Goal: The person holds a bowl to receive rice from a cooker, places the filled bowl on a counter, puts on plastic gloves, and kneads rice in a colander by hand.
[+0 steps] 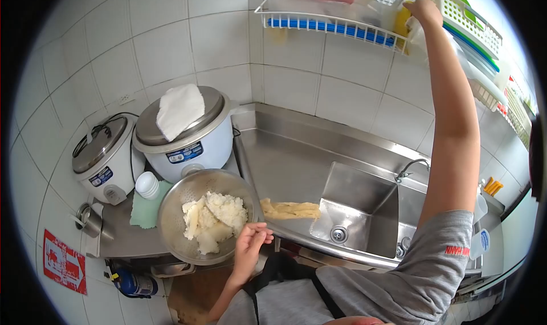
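Observation:
My right hand is raised to the wall rack at the upper right, its fingers curled beside a yellow item. Clear plastic hangs just below those fingers. What they grip is hidden. At the lower middle, my left hand hovers by the right rim of a metal colander, fingers curled together with nothing visible in them. Clumps of white cooked rice lie in the colander. A crumpled tan cloth rests on the steel counter between the colander and the sink.
Two rice cookers, a large one topped with a white cloth and a smaller one, stand at left. Stacked white cups sit on a green cloth. A steel sink with a faucet lies at right.

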A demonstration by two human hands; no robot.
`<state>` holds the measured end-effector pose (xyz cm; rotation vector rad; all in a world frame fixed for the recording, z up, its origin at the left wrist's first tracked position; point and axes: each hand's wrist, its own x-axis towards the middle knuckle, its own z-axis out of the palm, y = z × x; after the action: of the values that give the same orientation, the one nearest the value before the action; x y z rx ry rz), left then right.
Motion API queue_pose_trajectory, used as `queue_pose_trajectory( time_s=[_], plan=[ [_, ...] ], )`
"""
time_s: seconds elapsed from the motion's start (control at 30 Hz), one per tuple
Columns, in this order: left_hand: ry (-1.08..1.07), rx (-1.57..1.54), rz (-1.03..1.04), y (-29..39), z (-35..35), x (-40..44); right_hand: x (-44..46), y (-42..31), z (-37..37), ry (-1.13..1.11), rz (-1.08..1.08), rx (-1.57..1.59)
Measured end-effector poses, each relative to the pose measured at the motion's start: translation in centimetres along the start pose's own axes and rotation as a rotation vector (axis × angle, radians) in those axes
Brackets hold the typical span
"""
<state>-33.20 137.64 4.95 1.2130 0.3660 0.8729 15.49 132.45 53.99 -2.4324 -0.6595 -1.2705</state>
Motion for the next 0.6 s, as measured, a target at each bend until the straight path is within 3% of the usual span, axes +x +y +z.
queue_pose_trajectory(
  time_s=[0.03, 0.17, 0.23, 0.3, 0.37, 0.4, 0.47, 0.5, 0.53, 0.6],
  plan=[
    [0.002, 0.006, 0.003, 0.1, 0.1, 0.0, 0.0, 0.1, 0.1, -0.009, 0.031, 0.014],
    [-0.003, 0.019, 0.009, 0.0, -0.1, -0.3, -5.7, -0.9, -3.1, 0.410, 0.135, 0.124],
    [-0.009, 0.001, 0.032, 0.2, 0.2, -0.1, -14.6, -2.6, -4.8, 0.527, -0.132, 0.565],
    [-0.010, 0.003, 0.070, -0.2, 0.2, 0.2, -25.9, -4.4, -2.7, 0.304, -0.302, 0.947],
    [-0.050, -0.024, 0.167, -1.7, -0.3, 1.0, -37.5, -7.1, -1.2, -0.264, -0.408, 1.303],
    [0.044, 0.073, 0.279, -1.4, 0.6, 1.5, -42.7, -8.9, -0.6, -0.581, -0.416, 1.455],
    [0.123, 0.250, 0.452, -1.3, 1.5, 2.6, -49.2, -11.4, 3.1, -1.022, -0.172, 1.658],
    [0.105, 0.324, 0.523, -1.7, 1.3, 3.2, -50.9, -11.1, 5.2, -1.129, -0.024, 1.670],
    [0.027, 0.434, 0.458, -2.0, 1.0, 3.6, -52.5, -10.9, 7.3, -1.223, 0.138, 1.676],
    [-0.129, 0.480, 0.263, -2.4, 1.0, 4.5, -54.3, -10.2, 10.1, -1.113, 0.094, 1.632]
  ],
)
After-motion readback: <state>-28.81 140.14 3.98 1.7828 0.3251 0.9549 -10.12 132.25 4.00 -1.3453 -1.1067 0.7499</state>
